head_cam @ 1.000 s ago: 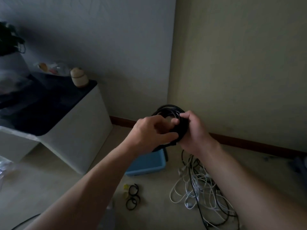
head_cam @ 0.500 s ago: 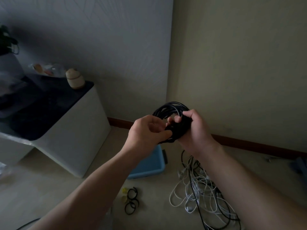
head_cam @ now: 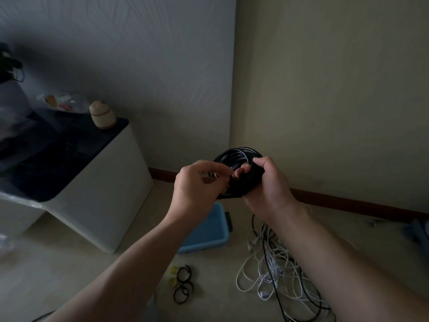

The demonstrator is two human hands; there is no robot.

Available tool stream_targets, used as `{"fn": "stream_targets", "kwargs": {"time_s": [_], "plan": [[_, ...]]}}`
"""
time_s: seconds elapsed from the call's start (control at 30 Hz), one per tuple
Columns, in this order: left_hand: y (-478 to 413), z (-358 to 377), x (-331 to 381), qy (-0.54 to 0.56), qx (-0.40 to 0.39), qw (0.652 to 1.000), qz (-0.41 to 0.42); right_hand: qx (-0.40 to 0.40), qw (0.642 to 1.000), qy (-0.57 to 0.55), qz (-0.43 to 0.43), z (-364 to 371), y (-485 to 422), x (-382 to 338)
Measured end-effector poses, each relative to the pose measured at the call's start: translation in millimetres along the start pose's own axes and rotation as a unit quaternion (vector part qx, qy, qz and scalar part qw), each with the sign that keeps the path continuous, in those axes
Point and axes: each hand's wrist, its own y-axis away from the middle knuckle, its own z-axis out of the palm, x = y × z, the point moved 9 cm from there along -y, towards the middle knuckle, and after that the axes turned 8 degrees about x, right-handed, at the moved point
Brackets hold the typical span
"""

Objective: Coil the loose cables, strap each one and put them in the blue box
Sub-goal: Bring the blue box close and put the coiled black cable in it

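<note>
A coiled black cable (head_cam: 234,155) is held up in front of me. My right hand (head_cam: 267,189) grips the coil's right side, fingers wrapped round the bundle. At the coil's left side my left hand (head_cam: 197,182) has its fingertips pinched on something small and dark; what exactly is hard to tell. Below my hands the blue box (head_cam: 209,231) sits on the floor, partly hidden by my left forearm. To its right lies a tangle of loose white and black cables (head_cam: 274,270). Several black and yellow strap rings (head_cam: 182,283) lie on the floor in front of the box.
A white cabinet with a dark top (head_cam: 76,182) stands at the left, a small beige jar (head_cam: 102,115) on it. The walls meet in a corner just behind the coil. A dark blue object (head_cam: 417,231) lies at the far right edge.
Both hands rose slightly with the coil. My left hand drew back a little to the left, its fingertips now pinching at the coil's edge instead of covering it.
</note>
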Motion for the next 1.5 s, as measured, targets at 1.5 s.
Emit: {"fn": "stream_targets", "kwargs": {"time_s": [1.5], "plan": [[26.5,78.3,-28.0,-0.068,-0.208,0.974,-0.063,0.116,0.967,0.225,0.022,-36.5,1.5,-15.0]]}}
